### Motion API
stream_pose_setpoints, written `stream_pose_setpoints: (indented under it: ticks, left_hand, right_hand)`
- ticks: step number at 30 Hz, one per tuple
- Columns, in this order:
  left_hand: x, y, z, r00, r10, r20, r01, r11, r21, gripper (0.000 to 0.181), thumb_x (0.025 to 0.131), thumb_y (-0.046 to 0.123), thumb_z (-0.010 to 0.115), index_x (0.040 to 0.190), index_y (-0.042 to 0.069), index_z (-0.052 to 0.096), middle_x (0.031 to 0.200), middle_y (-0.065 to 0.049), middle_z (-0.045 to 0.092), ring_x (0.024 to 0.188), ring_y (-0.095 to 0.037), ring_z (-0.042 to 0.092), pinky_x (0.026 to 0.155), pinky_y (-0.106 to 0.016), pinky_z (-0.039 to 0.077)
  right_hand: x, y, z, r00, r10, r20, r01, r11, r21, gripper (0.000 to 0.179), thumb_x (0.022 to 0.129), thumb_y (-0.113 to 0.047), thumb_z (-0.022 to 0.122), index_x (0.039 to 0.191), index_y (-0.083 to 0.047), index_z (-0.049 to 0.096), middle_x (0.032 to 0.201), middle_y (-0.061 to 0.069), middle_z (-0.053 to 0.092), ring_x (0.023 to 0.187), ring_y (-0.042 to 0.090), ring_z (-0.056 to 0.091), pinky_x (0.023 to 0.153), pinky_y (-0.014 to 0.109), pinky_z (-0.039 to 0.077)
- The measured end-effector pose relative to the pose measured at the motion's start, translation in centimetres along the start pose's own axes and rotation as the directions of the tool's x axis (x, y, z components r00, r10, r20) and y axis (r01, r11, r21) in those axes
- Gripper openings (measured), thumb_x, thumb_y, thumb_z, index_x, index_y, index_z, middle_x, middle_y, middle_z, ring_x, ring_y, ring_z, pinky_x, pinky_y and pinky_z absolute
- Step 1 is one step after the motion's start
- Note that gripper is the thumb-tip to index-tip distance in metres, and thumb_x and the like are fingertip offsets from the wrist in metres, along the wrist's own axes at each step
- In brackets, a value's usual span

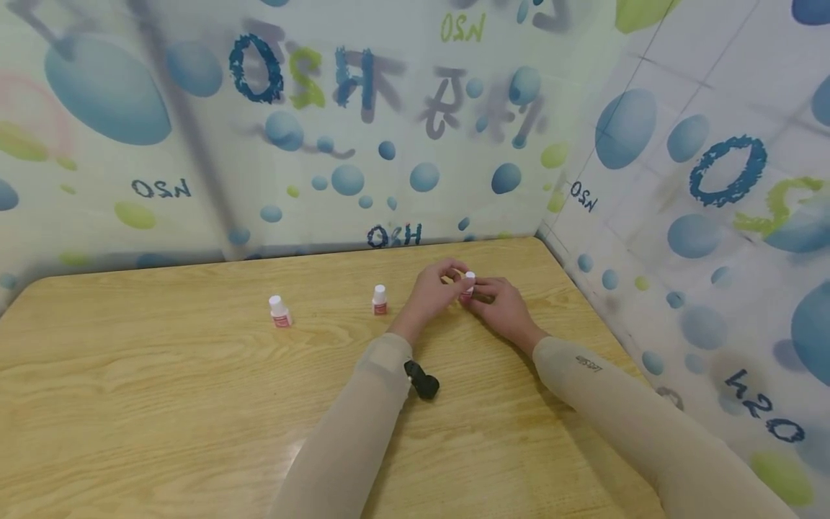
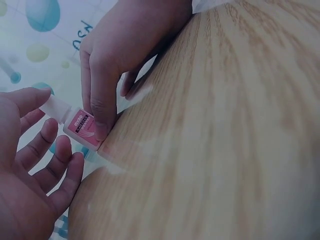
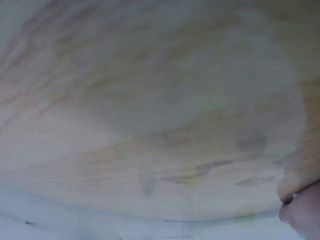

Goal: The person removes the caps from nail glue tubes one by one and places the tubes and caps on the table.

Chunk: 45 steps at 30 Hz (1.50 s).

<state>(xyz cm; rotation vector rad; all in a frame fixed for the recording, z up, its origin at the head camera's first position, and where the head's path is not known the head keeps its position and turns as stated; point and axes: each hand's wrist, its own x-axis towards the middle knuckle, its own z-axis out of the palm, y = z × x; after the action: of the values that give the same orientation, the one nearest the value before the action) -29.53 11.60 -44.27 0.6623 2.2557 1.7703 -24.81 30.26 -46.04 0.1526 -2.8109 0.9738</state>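
Note:
A small nail glue bottle [image 1: 470, 278] with a white cap and pink label stands on the wooden table, between both hands. My left hand [image 1: 431, 294] pinches its white cap [image 2: 55, 108] between thumb and finger, the other fingers loosely bent beside it. Low on the labelled body [image 2: 82, 126], the fingers of my right hand [image 1: 507, 308] hold the bottle from the other side. In the right wrist view, only a bit of hand [image 3: 304, 210] shows at the lower right edge; the bottle is out of sight there.
Two similar bottles stand to the left: one bottle [image 1: 380, 300] close to my left forearm, another bottle [image 1: 279, 312] farther left. A black strap piece [image 1: 423, 380] sticks out from the left sleeve. Bubble-patterned walls border the table [image 1: 162, 389] at the back and right.

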Motion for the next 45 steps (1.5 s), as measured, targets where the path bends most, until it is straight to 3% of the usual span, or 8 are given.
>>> stream_pose_setpoints:
  ticks: [9,23,36,45]
  left_hand:
    - [0.09,-0.09,-0.03,1.000,0.015,0.005,-0.016,0.999,0.029,0.027,0.104,0.031,0.071,0.127,0.017,0.074,0.110,-0.009,0.068,0.100,-0.024,0.061,0.063,-0.027,0.047]
    - [0.23,-0.16,0.20,1.000,-0.011,-0.014,0.011,1.000,0.022,0.026,0.102,0.033,0.074,0.123,0.018,0.073,0.106,-0.006,0.068,0.072,-0.016,0.053,0.059,-0.026,0.045]
    - [0.30,-0.19,0.16,1.000,-0.019,-0.021,0.019,1.000,0.015,0.027,0.101,0.033,0.076,0.123,0.017,0.073,0.104,-0.005,0.066,0.088,-0.020,0.059,0.059,-0.026,0.047]
    - [0.34,-0.16,0.16,1.000,-0.027,-0.011,0.027,1.000,0.005,0.028,0.101,0.033,0.075,0.124,0.017,0.073,0.104,-0.006,0.066,0.078,-0.017,0.056,0.059,-0.027,0.047]
  right_hand:
    - [0.03,0.11,0.17,1.000,-0.005,-0.008,0.005,1.000,-0.009,0.034,0.100,-0.032,0.076,0.129,-0.015,0.079,0.146,0.009,0.069,0.138,0.034,0.057,0.119,0.057,0.042]
    - [-0.06,-0.07,-0.04,1.000,-0.016,-0.008,0.016,1.000,-0.024,0.034,0.099,-0.031,0.078,0.128,-0.013,0.079,0.146,0.010,0.069,0.137,0.035,0.058,0.119,0.057,0.042]
    - [-0.06,-0.23,-0.03,1.000,-0.019,-0.013,0.019,1.000,-0.020,0.034,0.099,-0.031,0.078,0.129,-0.013,0.078,0.147,0.010,0.068,0.139,0.035,0.057,0.120,0.057,0.041]
    - [-0.04,-0.21,-0.06,1.000,-0.014,-0.011,0.014,1.000,-0.025,0.035,0.099,-0.031,0.077,0.129,-0.013,0.078,0.147,0.010,0.068,0.139,0.035,0.056,0.121,0.058,0.040]
